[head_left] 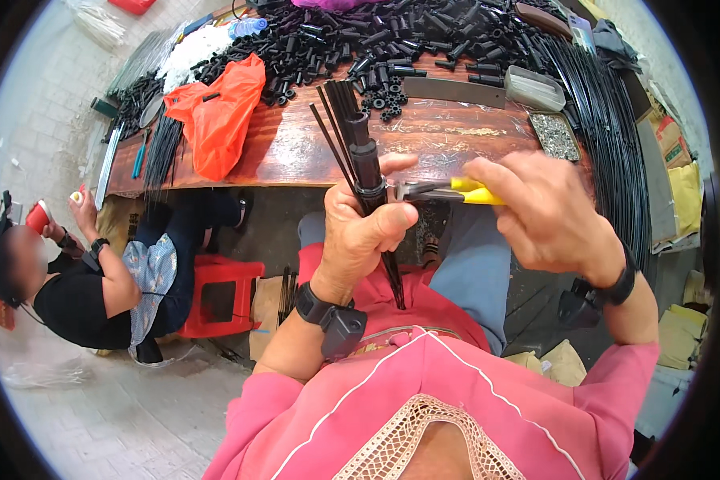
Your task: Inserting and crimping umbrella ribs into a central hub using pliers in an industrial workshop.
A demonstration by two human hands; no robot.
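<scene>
My left hand (pixel 360 228) is closed around a bundle of thin black rods (pixel 340 104) with a black plastic tube fitting (pixel 366 164) on it, held upright over my lap. A metal ring or clamp shows around the fitting's lower part. In my right hand (pixel 548 212) is a pair of pliers (pixel 476 192) with yellow handles. Their metal jaws reach left to the clamp beside my left fingers; whether they grip it I cannot tell. Below my left hand the rods' lower ends run down toward my pink clothing.
Black plastic fittings (pixel 392 40) are heaped across the wooden table (pixel 296 148). An orange plastic bag (pixel 216 120) lies at its left, a flat metal bar (pixel 454 91) and a tray of small metal parts (pixel 555 134) at its right. Long black rods (pixel 616 152) hang over the right edge. Another person sits left by a red stool (pixel 224 292).
</scene>
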